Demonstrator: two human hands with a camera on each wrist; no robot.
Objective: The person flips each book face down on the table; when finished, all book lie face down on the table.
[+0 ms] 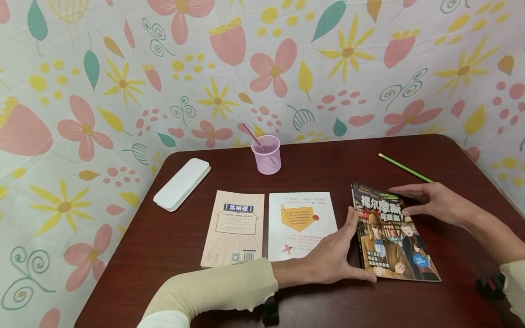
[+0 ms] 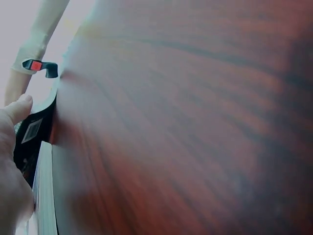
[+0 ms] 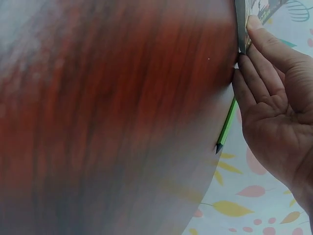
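A dark picture-cover book (image 1: 393, 237) lies flat at the right of the brown table (image 1: 164, 255). My left hand (image 1: 344, 248) rests against its left edge with straight fingers, and the thumb runs along the bottom edge. My right hand (image 1: 414, 200) touches the book's top right corner, thumb on the cover and fingers flat against the edge. In the left wrist view the left hand (image 2: 12, 161) sits beside the book's dark edge (image 2: 34, 132). The right wrist view shows the right hand (image 3: 274, 98) at the book's corner (image 3: 254, 7).
A beige book (image 1: 235, 228) and a white book (image 1: 301, 223) lie side by side left of the dark one. A white case (image 1: 182, 183), a pink cup (image 1: 267, 155) holding a pink stick, and a green pencil (image 1: 404, 167) lie farther back. Floral cloth (image 1: 123, 68) walls the table.
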